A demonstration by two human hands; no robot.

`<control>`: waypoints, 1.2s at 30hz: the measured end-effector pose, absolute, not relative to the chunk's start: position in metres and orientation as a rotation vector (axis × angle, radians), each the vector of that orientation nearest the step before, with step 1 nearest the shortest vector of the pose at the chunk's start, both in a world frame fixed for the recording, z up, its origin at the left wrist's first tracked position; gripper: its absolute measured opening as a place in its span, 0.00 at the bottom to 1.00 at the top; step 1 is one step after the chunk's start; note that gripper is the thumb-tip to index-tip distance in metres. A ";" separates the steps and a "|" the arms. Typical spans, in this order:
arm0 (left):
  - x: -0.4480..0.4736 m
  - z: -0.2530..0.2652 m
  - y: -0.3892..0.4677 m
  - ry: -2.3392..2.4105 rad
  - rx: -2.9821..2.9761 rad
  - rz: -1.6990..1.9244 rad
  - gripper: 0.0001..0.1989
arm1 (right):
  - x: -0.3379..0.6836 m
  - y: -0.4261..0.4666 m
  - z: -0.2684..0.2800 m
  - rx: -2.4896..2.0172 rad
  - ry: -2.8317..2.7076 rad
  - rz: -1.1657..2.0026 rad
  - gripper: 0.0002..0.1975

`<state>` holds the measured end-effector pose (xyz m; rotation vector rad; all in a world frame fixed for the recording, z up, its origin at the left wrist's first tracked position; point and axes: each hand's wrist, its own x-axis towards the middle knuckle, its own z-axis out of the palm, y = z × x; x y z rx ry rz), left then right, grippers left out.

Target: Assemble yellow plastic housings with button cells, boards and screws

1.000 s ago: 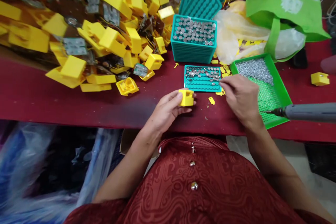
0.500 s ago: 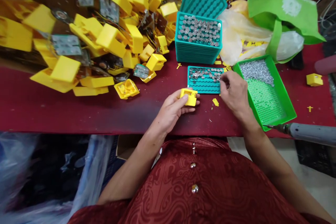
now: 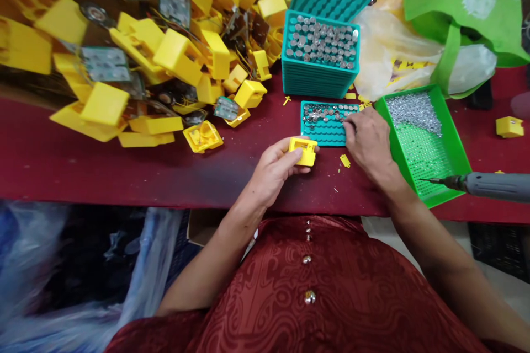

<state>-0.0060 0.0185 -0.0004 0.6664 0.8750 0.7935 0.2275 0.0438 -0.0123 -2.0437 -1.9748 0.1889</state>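
My left hand (image 3: pixel 268 172) grips a small yellow plastic housing (image 3: pixel 308 153), the thumb on its face and a recess in its upper side. To the right, my right hand (image 3: pixel 370 140) reaches over the right end of a small teal tray (image 3: pixel 325 137). Its fingers are curled together there, and what sits between the fingertips is hidden. Shiny round button cells (image 3: pixel 318 112) fill the far rows of that tray, while its near grooves are bare. A small flat yellow plastic piece (image 3: pixel 345 161) lies on the red cloth just below the tray.
Yellow housings with wires and circuit boards (image 3: pixel 178 58) are heaped at left. Behind the tray rises a teal tray stack (image 3: pixel 317 81) topped with button cells. A green basket (image 3: pixel 449 157) of small metal parts stands right, with a grey electric screwdriver (image 3: pixel 492 185) jutting over it.
The view has shifted slightly, moving the table things a little to the right. My left hand still holds the yellow housing, and my right hand stays at the tray's right end.
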 end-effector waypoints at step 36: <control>0.001 -0.001 0.006 0.982 0.668 0.859 0.20 | 0.228 0.026 -0.001 -1.669 -1.990 0.336 0.05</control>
